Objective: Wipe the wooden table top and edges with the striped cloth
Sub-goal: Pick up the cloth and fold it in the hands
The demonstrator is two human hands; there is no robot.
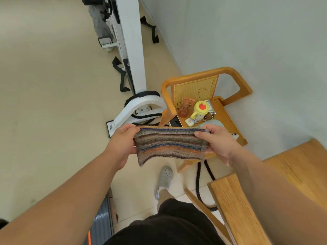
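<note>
Stretching the striped cloth (169,144) in mid-air, left hand (122,140) pinches its nine o'clock end, right hand (215,142) its three o'clock end, long axis side to side, and the wooden table (300,165) lies at four o'clock, nearer the right hand.

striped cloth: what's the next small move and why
Probably swing the striped cloth down and to the right onto the wooden table. The left hand and right hand hold it stretched by its ends in the air by the chair, clear of the table top, so wiping cannot begin yet.
</note>
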